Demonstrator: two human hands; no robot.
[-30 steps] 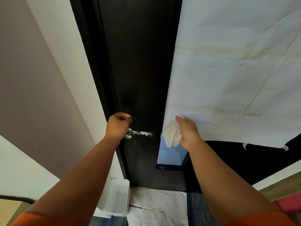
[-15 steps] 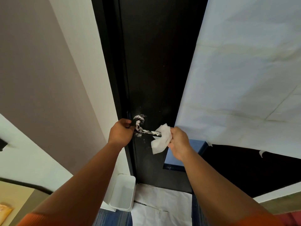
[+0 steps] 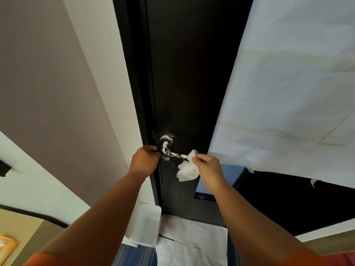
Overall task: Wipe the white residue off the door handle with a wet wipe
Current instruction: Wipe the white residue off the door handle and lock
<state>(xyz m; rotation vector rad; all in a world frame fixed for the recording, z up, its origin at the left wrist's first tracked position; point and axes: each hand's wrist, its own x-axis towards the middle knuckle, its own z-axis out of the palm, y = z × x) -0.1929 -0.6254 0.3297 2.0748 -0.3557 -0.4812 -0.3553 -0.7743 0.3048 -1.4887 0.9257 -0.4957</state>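
Note:
A dark lever door handle (image 3: 169, 148) smeared with white residue sits on the black door (image 3: 192, 73); residue covers its round base and the lever. My left hand (image 3: 145, 160) grips the door's edge just left of the handle. My right hand (image 3: 208, 168) pinches a crumpled white wet wipe (image 3: 187, 168), whose top corner touches the right tip of the lever. The rest of the wipe hangs below my fingers.
A large white paper sheet (image 3: 288, 93) covers the glass panel right of the door. A white bin (image 3: 147, 224) stands on the floor by the door frame, with white paper (image 3: 190, 240) spread beside it. A beige wall (image 3: 48, 83) lies to the left.
My right hand has brought the wipe left from the paper sheet onto the lever's tip. My left hand shifted from in front of the handle's base to the door edge, uncovering the base.

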